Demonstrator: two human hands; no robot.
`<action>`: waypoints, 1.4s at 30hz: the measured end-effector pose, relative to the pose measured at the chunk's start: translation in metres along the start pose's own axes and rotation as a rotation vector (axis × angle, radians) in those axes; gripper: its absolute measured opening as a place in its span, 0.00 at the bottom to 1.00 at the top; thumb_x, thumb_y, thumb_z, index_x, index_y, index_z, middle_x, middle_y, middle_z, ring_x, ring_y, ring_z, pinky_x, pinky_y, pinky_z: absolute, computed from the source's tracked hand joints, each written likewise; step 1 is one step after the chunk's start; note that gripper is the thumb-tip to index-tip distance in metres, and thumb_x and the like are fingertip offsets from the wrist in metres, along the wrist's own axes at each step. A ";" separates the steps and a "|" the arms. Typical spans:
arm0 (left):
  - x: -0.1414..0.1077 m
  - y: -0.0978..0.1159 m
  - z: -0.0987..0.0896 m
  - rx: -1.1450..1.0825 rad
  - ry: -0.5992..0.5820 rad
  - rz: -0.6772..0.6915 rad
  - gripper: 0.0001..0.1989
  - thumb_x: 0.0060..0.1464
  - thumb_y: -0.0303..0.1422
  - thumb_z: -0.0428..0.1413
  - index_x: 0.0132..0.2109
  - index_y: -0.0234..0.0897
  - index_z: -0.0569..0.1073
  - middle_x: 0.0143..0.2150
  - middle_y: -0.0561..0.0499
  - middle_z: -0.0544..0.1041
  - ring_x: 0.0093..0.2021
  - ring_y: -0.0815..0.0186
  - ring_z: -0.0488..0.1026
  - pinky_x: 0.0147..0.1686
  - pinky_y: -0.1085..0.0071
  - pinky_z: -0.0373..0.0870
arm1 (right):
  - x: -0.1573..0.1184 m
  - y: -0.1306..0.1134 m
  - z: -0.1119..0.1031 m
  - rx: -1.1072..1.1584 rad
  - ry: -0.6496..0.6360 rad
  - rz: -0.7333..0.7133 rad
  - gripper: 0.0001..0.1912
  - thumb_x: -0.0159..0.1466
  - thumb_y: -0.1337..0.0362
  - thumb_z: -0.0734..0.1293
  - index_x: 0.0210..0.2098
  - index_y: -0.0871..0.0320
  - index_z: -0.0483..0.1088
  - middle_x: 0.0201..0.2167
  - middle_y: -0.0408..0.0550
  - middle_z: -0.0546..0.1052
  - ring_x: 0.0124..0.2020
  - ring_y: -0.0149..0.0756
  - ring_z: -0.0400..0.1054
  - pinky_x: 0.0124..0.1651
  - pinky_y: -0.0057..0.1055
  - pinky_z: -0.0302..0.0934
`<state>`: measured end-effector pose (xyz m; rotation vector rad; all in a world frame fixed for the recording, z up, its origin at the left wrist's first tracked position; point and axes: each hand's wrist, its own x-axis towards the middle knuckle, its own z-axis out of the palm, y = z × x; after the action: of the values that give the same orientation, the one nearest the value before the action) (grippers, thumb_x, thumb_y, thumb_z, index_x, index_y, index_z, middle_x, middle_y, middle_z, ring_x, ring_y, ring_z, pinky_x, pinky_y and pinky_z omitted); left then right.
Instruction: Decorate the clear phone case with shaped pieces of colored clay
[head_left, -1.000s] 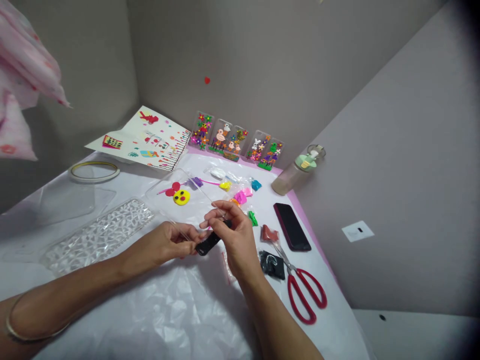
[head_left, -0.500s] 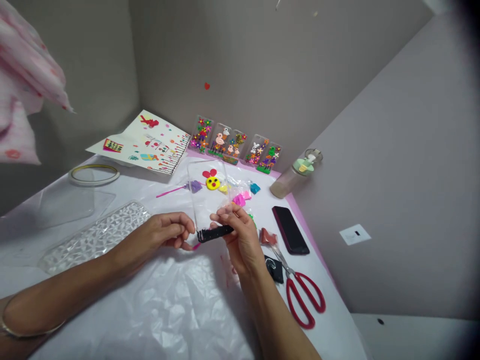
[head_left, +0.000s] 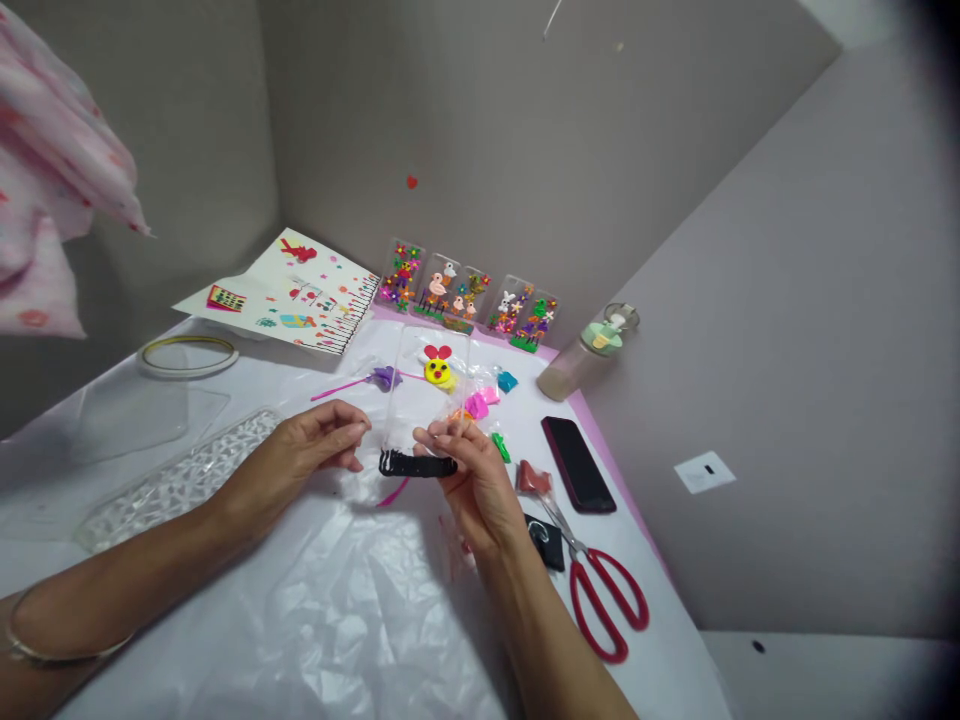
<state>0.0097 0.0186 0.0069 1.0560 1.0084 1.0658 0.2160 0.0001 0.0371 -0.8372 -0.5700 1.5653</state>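
There are one clear case (head_left: 421, 418) bearing one yellow face (head_left: 438, 372), five decorated cases (head_left: 513, 303), one phone (head_left: 577, 465), one bottle (head_left: 574, 367) and one pair of scissors (head_left: 577, 547). Plain transparent cases (head_left: 150, 405) at left number perhaps two, their outlines faint.

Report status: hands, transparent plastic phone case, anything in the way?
Right hand holding transparent plastic phone case, black clay-like strip along near edge. Left hand beside case, not touching. Red-handled metal scissors off to the right, not in the way.
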 end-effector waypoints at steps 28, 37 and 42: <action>0.022 0.006 -0.019 -0.186 0.229 0.099 0.18 0.45 0.39 0.73 0.45 0.42 0.82 0.49 0.51 0.82 0.51 0.61 0.79 0.51 0.70 0.77 | 0.019 0.028 -0.020 -0.310 -0.024 0.026 0.17 0.50 0.58 0.82 0.32 0.57 0.74 0.37 0.51 0.86 0.37 0.39 0.81 0.40 0.30 0.69; 0.026 0.013 -0.030 -0.149 0.250 0.139 0.14 0.42 0.39 0.70 0.36 0.39 0.83 0.33 0.54 0.76 0.33 0.67 0.73 0.36 0.73 0.77 | 0.014 0.037 -0.021 -0.725 -0.115 0.031 0.19 0.59 0.62 0.73 0.48 0.56 0.67 0.31 0.44 0.81 0.30 0.37 0.77 0.36 0.33 0.68; 0.026 0.019 -0.036 0.130 0.152 0.130 0.16 0.46 0.46 0.70 0.38 0.41 0.85 0.33 0.50 0.80 0.37 0.59 0.75 0.42 0.65 0.74 | 0.012 0.027 -0.022 -1.061 -0.127 -0.127 0.12 0.67 0.61 0.65 0.50 0.56 0.69 0.26 0.39 0.75 0.24 0.34 0.69 0.32 0.32 0.63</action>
<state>-0.0237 0.0524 0.0153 1.1725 1.1559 1.2132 0.2164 0.0048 0.0009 -1.4343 -1.5743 1.1375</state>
